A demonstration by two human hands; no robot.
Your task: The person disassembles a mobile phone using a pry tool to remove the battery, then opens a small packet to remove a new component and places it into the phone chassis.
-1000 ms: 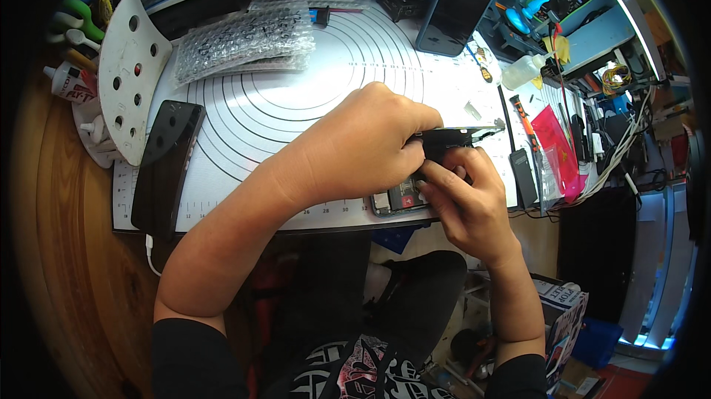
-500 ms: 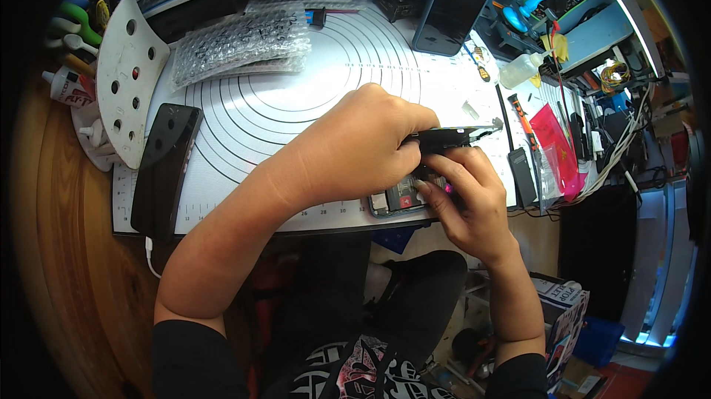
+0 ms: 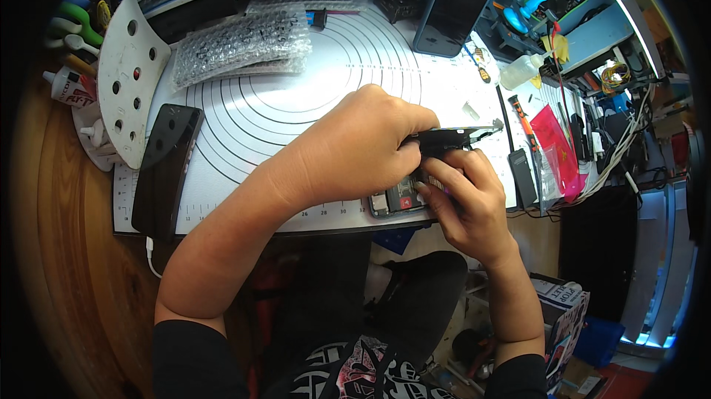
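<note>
An opened phone (image 3: 404,200) lies at the front edge of the white mat, its inner parts showing. My left hand (image 3: 378,136) pinches the raised screen panel (image 3: 449,133) by its left end and holds it tilted up over the phone body. Over the right part of the opened phone, my right hand (image 3: 474,203) has thumb and index finger bent close together inside it. Whatever those fingertips grip, if anything, is hidden. A second phone (image 3: 167,169), dark and whole, lies to the left of my left forearm.
Bubble-wrap packs (image 3: 241,47) lie at the back left beside a white perforated stand (image 3: 132,81). An upright phone (image 3: 453,8) stands at the back. To the right are a clear bottle (image 3: 521,71), an orange screwdriver (image 3: 523,114), a pink sheet (image 3: 555,149) and tangled cables.
The fingers of my right hand have shifted slightly inside the opened phone. My left hand and the raised screen panel stay where they were.
</note>
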